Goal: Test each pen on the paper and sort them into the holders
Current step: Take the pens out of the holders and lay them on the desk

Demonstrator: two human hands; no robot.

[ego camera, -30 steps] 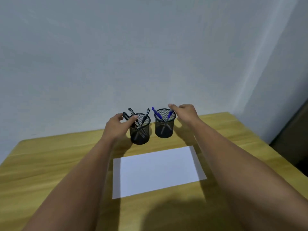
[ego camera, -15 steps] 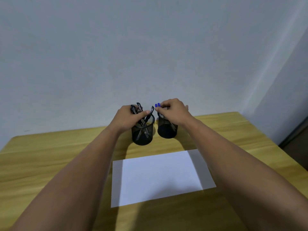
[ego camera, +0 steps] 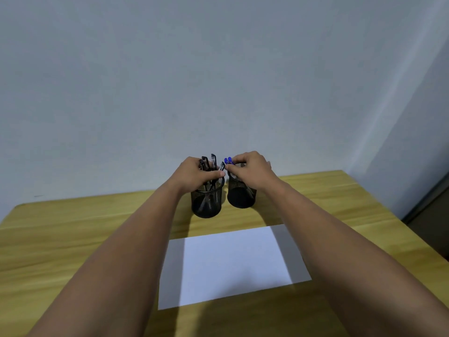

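Plain grey-white wall behind, wooden counter (ego camera: pixel 73 239) in front with two black mesh holders side by side at the far middle. Left holder (ego camera: pixel 206 203) has dark/black pens (ego camera: pixel 209 161) sticking up out of it; right holder (ego camera: pixel 241 195) has blue pens (ego camera: pixel 228 160), only the blue caps showing past the hand. Holders stand close together, not clearly touching. White paper sheet (ego camera: pixel 230 263) lies flat on the near side of the holders, apart from them, blank as far as visible, no ink marks.

Left hand (ego camera: pixel 194 173) is over the left holder, fingers curled and pressed around the bunch of dark pens. Right hand (ego camera: pixel 250 170) is over the right holder, fingers pinched together on the blue pens near the caps. Whether either bunch is lifted clear of its holder, cannot tell.

Progress, as a judgement: looks like the very start. All pens sit in holders, none out on the counter, paper unmarked, so no testing done. Left to do: take the pens out, scribble each on the paper, drop each into its holder.
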